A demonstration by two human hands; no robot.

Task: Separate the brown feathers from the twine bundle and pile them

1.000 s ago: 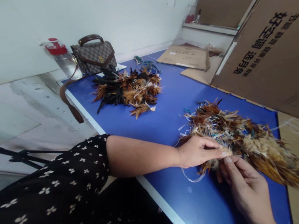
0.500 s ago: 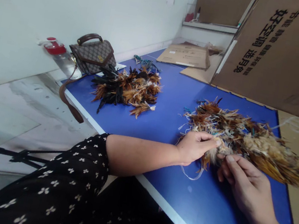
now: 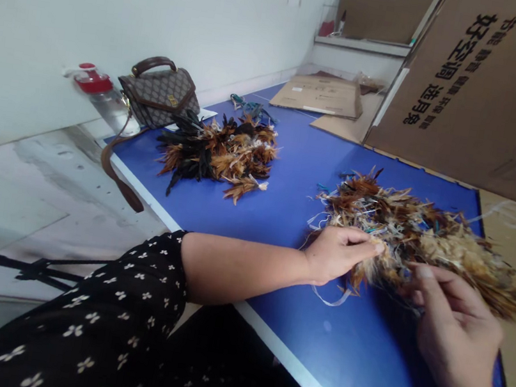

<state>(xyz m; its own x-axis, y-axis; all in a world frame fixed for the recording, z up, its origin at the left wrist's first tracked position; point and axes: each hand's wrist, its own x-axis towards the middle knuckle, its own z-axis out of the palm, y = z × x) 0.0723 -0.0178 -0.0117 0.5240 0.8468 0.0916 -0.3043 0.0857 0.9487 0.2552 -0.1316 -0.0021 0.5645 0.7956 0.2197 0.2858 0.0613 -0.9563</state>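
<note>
Blue table (image 3: 296,199) bears both feather piles; printed cardboard panel (image 3: 473,116) stands along its far R side. Near feather pile (image 3: 382,205), brown/tan w/ white strands, lies on R part of tabletop. Far feather pile (image 3: 240,149), black & rust, lies to L, well apart. Handbag (image 3: 163,98) sits just beside it. R hand (image 3: 459,324): thumb & index nearly meet; can't tell if anything's btwn (blur). L hand (image 3: 336,257), at near pile's front edge, pinches closed on pale feather tuft (image 3: 374,268).
</note>
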